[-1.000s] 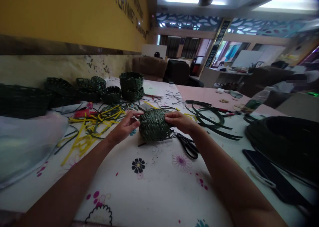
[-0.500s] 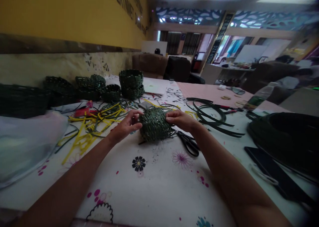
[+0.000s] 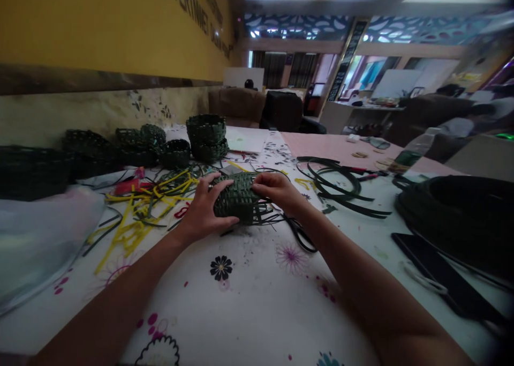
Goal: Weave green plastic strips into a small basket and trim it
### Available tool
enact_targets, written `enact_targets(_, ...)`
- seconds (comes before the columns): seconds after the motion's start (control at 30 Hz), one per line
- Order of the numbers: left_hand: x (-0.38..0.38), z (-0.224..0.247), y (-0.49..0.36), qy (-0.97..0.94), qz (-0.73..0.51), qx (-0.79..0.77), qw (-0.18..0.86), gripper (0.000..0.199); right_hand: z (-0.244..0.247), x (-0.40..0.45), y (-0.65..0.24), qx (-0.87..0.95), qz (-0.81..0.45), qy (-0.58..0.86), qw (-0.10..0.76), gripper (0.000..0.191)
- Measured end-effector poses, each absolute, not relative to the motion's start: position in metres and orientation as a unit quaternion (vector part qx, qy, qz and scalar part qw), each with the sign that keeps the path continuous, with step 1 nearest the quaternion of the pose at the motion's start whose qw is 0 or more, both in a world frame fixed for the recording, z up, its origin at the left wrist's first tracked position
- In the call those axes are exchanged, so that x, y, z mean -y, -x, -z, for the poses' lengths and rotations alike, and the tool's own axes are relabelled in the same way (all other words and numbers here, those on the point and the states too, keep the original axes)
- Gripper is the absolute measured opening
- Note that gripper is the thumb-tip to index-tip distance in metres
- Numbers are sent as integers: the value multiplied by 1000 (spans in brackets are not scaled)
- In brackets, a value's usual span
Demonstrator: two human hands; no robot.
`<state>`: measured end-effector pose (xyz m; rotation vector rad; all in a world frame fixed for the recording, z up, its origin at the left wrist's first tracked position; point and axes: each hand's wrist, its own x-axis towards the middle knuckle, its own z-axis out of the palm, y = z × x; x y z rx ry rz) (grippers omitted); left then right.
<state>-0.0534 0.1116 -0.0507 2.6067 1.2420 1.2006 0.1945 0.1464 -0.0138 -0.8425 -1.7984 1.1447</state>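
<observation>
A small dark green woven basket [image 3: 236,197] lies on its side on the table, with loose strip ends sticking out at its right. My left hand [image 3: 206,208] grips its left end, fingers spread over the top and thumb below. At the upper right edge, my right hand [image 3: 275,190] pinches the weave with thumb and forefinger; whether a single strip is between them is too small to tell. Black-handled scissors [image 3: 302,236] lie just under the right wrist, partly hidden by it.
Yellow and green strips [image 3: 134,216] are heaped at left, beside a clear plastic bag [image 3: 48,243]. Finished-looking woven baskets [image 3: 206,135] stand behind. To the right are loose green strip coils [image 3: 341,186], a plastic bottle [image 3: 415,151], a big dark strip roll [image 3: 458,221] and a black phone-like slab [image 3: 433,272].
The basket has turned so its loose strip ends show at the right. My left hand has closed around its left end from beside it. The right hand has shifted slightly left.
</observation>
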Motion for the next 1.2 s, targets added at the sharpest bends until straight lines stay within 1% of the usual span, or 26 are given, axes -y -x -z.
enact_targets(0.07, -112, 52, 53, -830, -392, -396, -4, 85, 10, -143, -193, 735, -420, 335, 414, 27)
enact_targets(0.13, -114, 53, 54, -832, -403, -380, -11, 89, 8, -141, -192, 742, -406, 343, 407, 27)
enact_targets(0.23, -117, 55, 56, -843, -418, -338, -1, 97, 9, -140, -192, 723, -445, 359, 388, 33)
enact_targets(0.27, -118, 54, 58, -844, -426, -326, 15, 96, 11, -142, -194, 713, -464, 363, 380, 34)
enact_targets(0.33, -118, 53, 61, -840, -439, -313, 63, 81, 14, -146, -198, 700, -484, 368, 375, 35)
enact_targets(0.4, -118, 51, 62, -838, -436, -313, 97, 67, 15, -150, -203, 706, -472, 371, 376, 34)
enact_targets(0.43, -117, 50, 61, -840, -430, -316, 101, 66, 15, -151, -205, 718, -459, 368, 372, 33)
enact_targets(0.47, -116, 49, 60, -842, -423, -321, 96, 71, 14, -152, -207, 735, -445, 361, 364, 32)
enact_targets(0.53, -114, 49, 57, -840, -419, -336, 72, 88, 9, -150, -208, 774, -416, 338, 336, 30)
enact_targets(0.6, -113, 50, 54, -835, -426, -345, 50, 98, 4, -144, -206, 805, -389, 324, 311, 28)
enact_targets(0.67, -113, 51, 54, -827, -441, -345, 44, 98, -2, -138, -204, 814, -358, 338, 309, 22)
enact_targets(0.77, -115, 53, 56, -814, -465, -342, 62, 101, -7, -130, -199, 815, -289, 372, 337, 6)
enact_targets(0.83, -117, 54, 57, -808, -472, -344, 76, 101, -7, -128, -197, 831, -233, 373, 342, 2)
enact_targets(0.93, -118, 57, 57, -805, -473, -346, 92, 100, -8, -125, -193, 850, -173, 367, 336, 4)
enact_targets(1.03, -118, 56, 58, -801, -475, -348, 113, 102, -7, -123, -189, 850, -177, 380, 320, 17)
enact_targets(1.1, -118, 52, 62, -802, -469, -336, 156, 96, -5, -125, -190, 846, -238, 372, 299, 28)
enact_targets(1.13, -118, 49, 65, -807, -460, -323, 183, 87, -3, -128, -192, 840, -279, 363, 291, 32)
enact_targets(1.2, -120, 42, 72, -820, -436, -293, 225, 61, 2, -136, -198, 816, -351, 346, 300, 33)
